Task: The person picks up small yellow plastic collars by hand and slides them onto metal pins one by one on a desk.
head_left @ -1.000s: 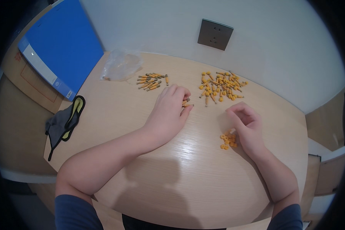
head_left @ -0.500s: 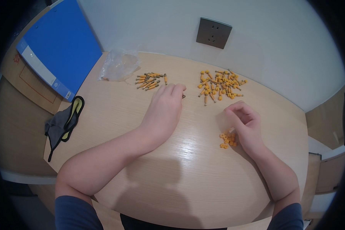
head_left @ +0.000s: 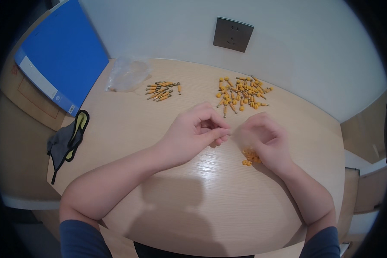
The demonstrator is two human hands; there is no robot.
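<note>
Counter (head_left: 172, 206): pale wood grain, spanning the middle of the frame; carries the items below.
Folder (head_left: 64, 51): blue, upper left; white spine label with a barcode-like patch at its lower end, print too small to read.
Cardboard (head_left: 36, 96): brown, upper left, beside the folder; red outline and red marking, indistinct.
Left hand (head_left: 191, 133): centre of frame; thumb and forefinger drawn together at the tips, remaining fingers curled; whether anything is pinched cannot be told.
Right hand (head_left: 268, 142): right of centre, motion-blurred; fingers bent toward the thumb; grip cannot be told.
Pouch-like cloth item (head_left: 66, 139): grey, black edging, yellow-green lining; left side, contents not distinguishable.
Large pile of fittings (head_left: 245, 92): orange shafts, metal ends, yellow round pieces; upper centre-right, loose on the counter.
Bag (head_left: 127, 75): clear plastic, crumpled, upper left of centre; small indistinct speck at its lower corner.
Socket plate (head_left: 233, 34): dark, on the wall, top centre.
Small group of fittings (head_left: 160, 90): orange with metal ends, mostly side by side, left of the large pile.
Yellow rings (head_left: 249, 157): small heap, just beside the right hand, partly hidden by it.
</note>
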